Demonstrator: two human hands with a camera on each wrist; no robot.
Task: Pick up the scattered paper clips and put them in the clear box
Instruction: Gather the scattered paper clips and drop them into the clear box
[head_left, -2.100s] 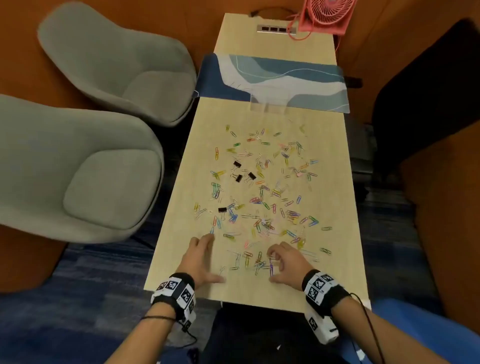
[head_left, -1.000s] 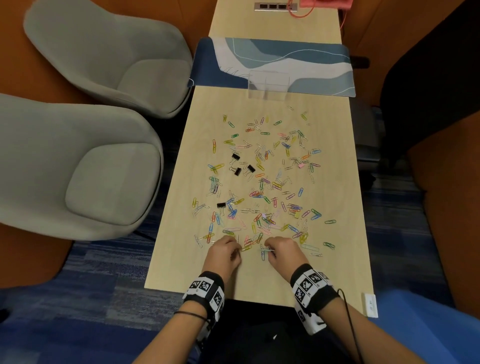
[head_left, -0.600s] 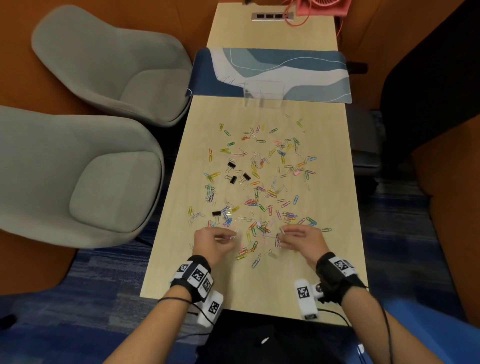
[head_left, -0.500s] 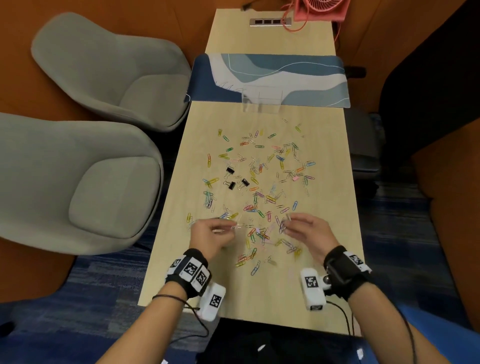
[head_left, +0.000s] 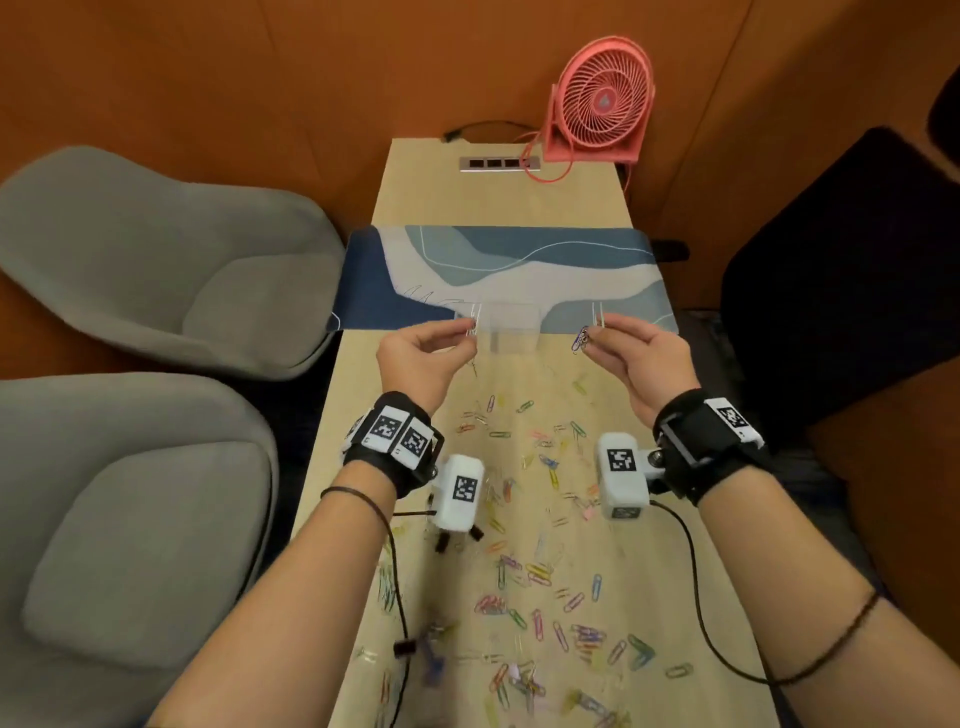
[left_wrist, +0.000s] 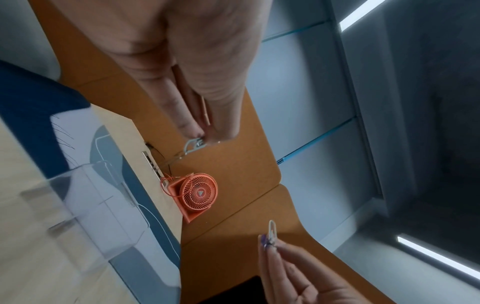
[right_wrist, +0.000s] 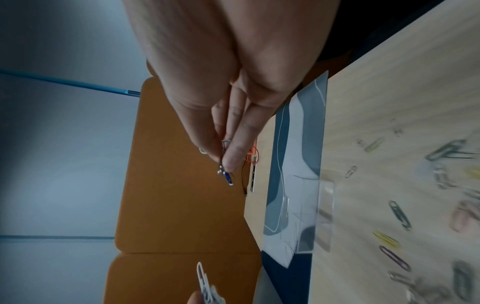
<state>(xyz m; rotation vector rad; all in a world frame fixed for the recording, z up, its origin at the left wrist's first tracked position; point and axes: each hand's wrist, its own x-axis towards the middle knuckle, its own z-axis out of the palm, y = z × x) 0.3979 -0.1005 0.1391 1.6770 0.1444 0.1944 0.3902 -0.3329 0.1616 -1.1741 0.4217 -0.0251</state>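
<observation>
The clear box (head_left: 511, 328) stands at the near edge of the blue desk mat (head_left: 384, 275). My left hand (head_left: 470, 332) is raised just left of the box and pinches white paper clips (head_left: 476, 316). My right hand (head_left: 592, 338) is raised to the right of the box and pinches a purple and a white paper clip (head_left: 581, 340). The left wrist view shows a clip (left_wrist: 193, 146) at my left fingertips beside the box (left_wrist: 91, 205). The right wrist view shows clips (right_wrist: 224, 172) between my right fingers. Many coloured paper clips (head_left: 540, 571) lie scattered on the table (head_left: 675, 519).
Black binder clips (head_left: 404, 647) lie among the paper clips on the left. A pink fan (head_left: 597, 104) and a socket strip (head_left: 498, 163) sit at the table's far end. Two grey chairs (head_left: 156, 260) stand left of the table, a dark seat (head_left: 857, 286) right.
Both hands picked paper clips from the near part of the table, lifted, and moved forward to either side of the clear box. The head view tilted up.
</observation>
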